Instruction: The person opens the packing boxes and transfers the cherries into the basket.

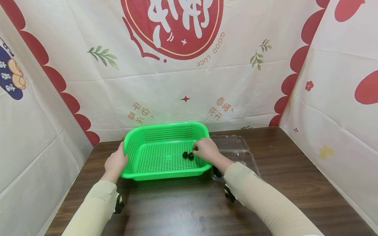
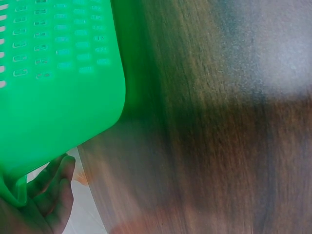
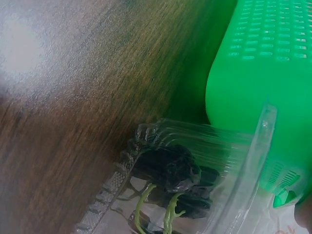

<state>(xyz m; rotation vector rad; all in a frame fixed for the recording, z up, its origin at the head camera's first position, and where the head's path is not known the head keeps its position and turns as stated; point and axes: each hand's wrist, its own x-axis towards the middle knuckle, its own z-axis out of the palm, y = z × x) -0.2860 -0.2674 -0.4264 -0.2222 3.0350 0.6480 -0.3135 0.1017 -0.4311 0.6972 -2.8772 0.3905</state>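
The left hand (image 1: 116, 161) grips the left rim of a green plastic basket (image 1: 168, 175); in the left wrist view its curled fingers (image 2: 62, 190) show below the rim. Over the basket's right side, the right hand (image 1: 205, 149) points down with bent fingers and pinches a small dark thing at the fingertips, seemingly another fruit. Just beside those fingertips, two dark round fruits (image 1: 188, 155) lie on the basket floor. A clear plastic clamshell box (image 1: 251, 160) stands right of the basket, partly behind the right forearm. In the right wrist view it holds dark fruit (image 3: 178, 170) with green stems (image 3: 170, 212).
Everything stands on a dark wood-grain table (image 1: 183, 206). A white printed cloth (image 1: 165, 88) hangs close behind the basket and along both sides. The box's raised lid (image 1: 228, 142) leans near the back edge of the table.
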